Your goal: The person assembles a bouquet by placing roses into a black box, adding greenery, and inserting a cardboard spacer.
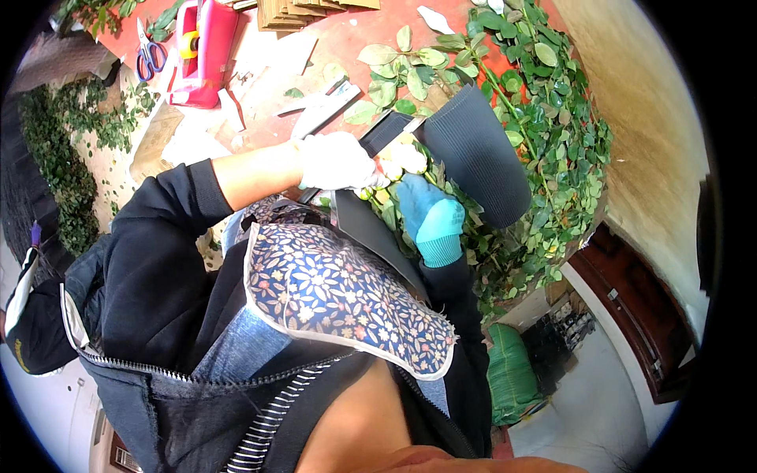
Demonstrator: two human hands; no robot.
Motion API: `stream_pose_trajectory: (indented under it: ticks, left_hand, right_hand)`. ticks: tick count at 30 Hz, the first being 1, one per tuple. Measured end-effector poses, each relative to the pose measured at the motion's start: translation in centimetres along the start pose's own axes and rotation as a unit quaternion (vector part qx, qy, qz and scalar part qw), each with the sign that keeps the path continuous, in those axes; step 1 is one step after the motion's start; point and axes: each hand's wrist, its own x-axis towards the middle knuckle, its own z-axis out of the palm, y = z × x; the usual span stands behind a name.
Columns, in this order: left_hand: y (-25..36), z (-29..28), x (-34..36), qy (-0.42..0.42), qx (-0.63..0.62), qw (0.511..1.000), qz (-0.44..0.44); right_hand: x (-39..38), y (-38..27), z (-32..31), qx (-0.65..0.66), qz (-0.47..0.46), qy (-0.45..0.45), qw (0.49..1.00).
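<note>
My left hand [339,162], in a white glove, is closed at a small bunch of cream roses [408,159], its fingertips against the blooms. My right hand [432,217], in a blue glove with a teal cuff, curls around the same bunch from the right; its fingertips are partly hidden. Green leaves surround the blooms. Beyond my right hand stands a curved black ribbed sheet [479,154]. A flat black panel [369,225] lies between the roses and my flowered apron [331,292].
On the red table [355,31] are a pink tape dispenser [206,59], scissors [150,57], stacked cardboard pieces [303,14] and a white-handled tool [327,109]. Heaped leafy stems [552,126] cover its right side. A green sack [511,374] stands on the floor at lower right.
</note>
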Motion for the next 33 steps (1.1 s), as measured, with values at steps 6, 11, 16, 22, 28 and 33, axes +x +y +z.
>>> stream_pose_trajectory:
  ticks: [6, 11, 16, 22, 28, 33]
  left_hand:
    - [-0.1, 0.9, -0.4, 0.060, -0.031, 0.998, 0.003]
    - [-0.6, 2.6, -0.3, 0.079, -0.074, 0.994, -0.011]
    - [-0.2, 2.1, 0.3, 0.074, -0.109, 0.991, -0.032]
    - [0.4, 0.3, -0.1, 0.003, -0.086, 0.995, -0.042]
    - [0.8, -0.4, 0.0, -0.023, -0.128, 0.989, -0.064]
    - [0.7, -0.6, -0.2, -0.016, -0.155, 0.984, -0.090]
  right_hand:
    - [1.6, -0.6, 0.2, -0.036, 0.037, -0.068, 0.996]
    - [2.2, 0.4, 2.3, -0.013, 0.023, -0.047, 0.999]
    - [1.8, 0.2, 2.1, 0.002, 0.029, -0.032, 0.999]
    - [0.7, 0.1, 0.6, 0.062, 0.031, 0.061, 0.996]
    - [0.4, -0.3, -1.4, 0.038, 0.141, 0.038, 0.988]
    - [-1.1, 0.7, -1.4, 0.086, 0.147, 0.108, 0.979]
